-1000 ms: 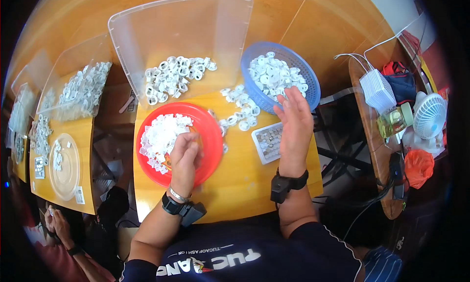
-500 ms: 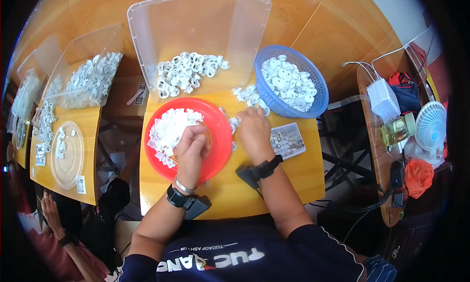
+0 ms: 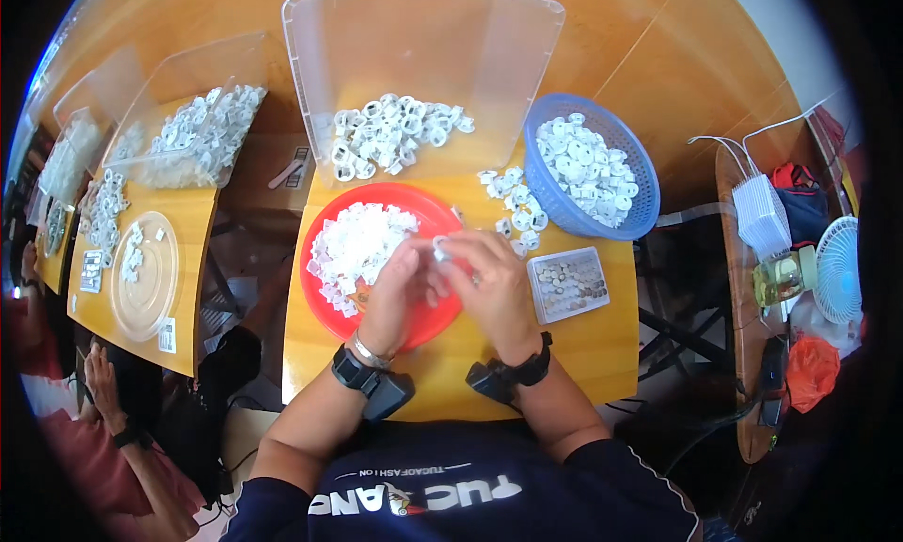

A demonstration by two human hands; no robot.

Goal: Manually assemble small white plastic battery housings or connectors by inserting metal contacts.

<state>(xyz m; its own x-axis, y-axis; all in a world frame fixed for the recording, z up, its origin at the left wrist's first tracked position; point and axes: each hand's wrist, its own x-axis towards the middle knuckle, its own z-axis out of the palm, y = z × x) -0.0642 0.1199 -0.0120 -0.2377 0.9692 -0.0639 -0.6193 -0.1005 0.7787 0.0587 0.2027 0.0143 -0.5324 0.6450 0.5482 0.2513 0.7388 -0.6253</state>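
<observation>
Both hands meet over the right half of a red round plate (image 3: 324,302) that carries a heap of small flat white pieces (image 3: 356,244). My left hand (image 3: 395,288) and my right hand (image 3: 489,283) pinch one small white part (image 3: 440,251) between their fingertips. A blue basket (image 3: 628,224) of white ring-shaped parts stands at the right. Loose white rings (image 3: 503,187) lie between basket and plate. A small clear tray (image 3: 567,284) of tiny metal pieces sits just right of my right hand.
A clear plastic bin (image 3: 423,44) with white rings stands behind the plate. On the left another desk holds a second clear bin (image 3: 188,100) and a clear round lid (image 3: 141,279); another person's hand (image 3: 99,377) shows below it. A side table at right holds a white fan (image 3: 839,269).
My right hand came back from the blue basket to the plate and joined my left hand. The two hands now hold a small white part together.
</observation>
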